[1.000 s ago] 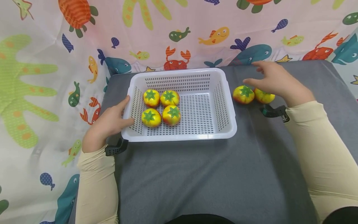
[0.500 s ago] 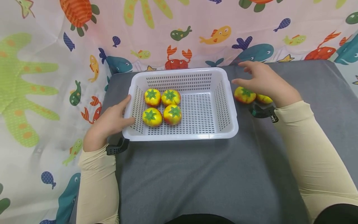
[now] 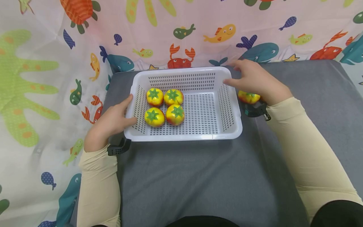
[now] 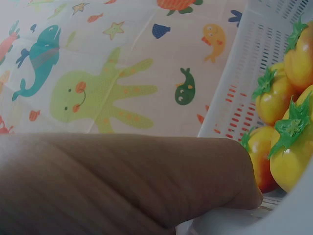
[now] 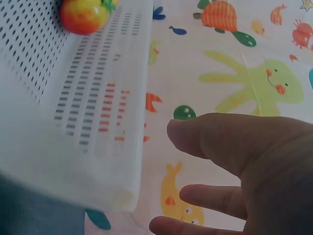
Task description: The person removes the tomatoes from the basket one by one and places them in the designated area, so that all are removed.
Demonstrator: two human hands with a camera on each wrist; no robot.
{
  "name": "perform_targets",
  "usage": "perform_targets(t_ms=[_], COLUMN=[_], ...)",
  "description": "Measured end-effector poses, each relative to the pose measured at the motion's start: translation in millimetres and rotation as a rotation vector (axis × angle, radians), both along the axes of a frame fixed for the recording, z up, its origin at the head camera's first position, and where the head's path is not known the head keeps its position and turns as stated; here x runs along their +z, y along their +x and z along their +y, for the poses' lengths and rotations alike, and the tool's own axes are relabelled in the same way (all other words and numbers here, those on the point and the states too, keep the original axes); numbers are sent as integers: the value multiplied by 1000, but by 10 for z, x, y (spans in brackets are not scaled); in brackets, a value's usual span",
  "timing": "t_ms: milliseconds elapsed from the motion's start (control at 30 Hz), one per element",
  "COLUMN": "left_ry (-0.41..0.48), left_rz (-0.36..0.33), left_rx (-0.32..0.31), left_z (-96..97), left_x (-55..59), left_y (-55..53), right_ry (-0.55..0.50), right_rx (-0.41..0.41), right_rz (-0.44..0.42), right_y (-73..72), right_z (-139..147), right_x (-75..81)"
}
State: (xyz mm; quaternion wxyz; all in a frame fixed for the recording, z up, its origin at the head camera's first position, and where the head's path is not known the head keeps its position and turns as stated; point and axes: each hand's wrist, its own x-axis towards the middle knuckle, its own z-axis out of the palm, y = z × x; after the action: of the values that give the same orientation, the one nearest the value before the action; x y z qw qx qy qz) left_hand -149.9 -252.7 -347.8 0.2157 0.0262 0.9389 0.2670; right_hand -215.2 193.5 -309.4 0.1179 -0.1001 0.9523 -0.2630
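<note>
A white perforated plastic basket (image 3: 198, 135) sits on the grey table, and several yellow-red tomatoes (image 3: 152, 117) with green star-shaped tops lie in its left half. My left hand (image 3: 109, 126) holds the basket's left end, thumb over the rim and fingers along the outside. In the left wrist view the thumb (image 4: 239, 171) reaches inside beside the tomatoes. Over by the right rim, my right hand (image 3: 256, 80) hovers with fingers spread and nothing in them. Partly under it, another tomato (image 3: 248, 97) lies on the table right of the basket.
A sea-animal print curtain (image 3: 210, 19) hangs behind the table and along its left side. The grey tablecloth (image 3: 198, 176) stretches in front of the basket and off to the right.
My right hand has moved left from above the loose tomatoes to the basket's right rim. It now hides one of the two tomatoes on the table. The left hand stays on the basket.
</note>
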Motion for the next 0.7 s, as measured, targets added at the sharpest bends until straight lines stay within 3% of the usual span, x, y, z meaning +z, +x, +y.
perform_targets(t_ms=[300,700], left_ry=[-1,3], left_rz=[5,4], left_rx=[2,14], left_z=[-3,-2], left_x=[-3,0], left_y=[-14,-2], right_ry=[2,24], right_rx=[56,72], right_rz=[34,8], right_y=[-52,-89], right_z=[-271,-515], right_x=[22,25])
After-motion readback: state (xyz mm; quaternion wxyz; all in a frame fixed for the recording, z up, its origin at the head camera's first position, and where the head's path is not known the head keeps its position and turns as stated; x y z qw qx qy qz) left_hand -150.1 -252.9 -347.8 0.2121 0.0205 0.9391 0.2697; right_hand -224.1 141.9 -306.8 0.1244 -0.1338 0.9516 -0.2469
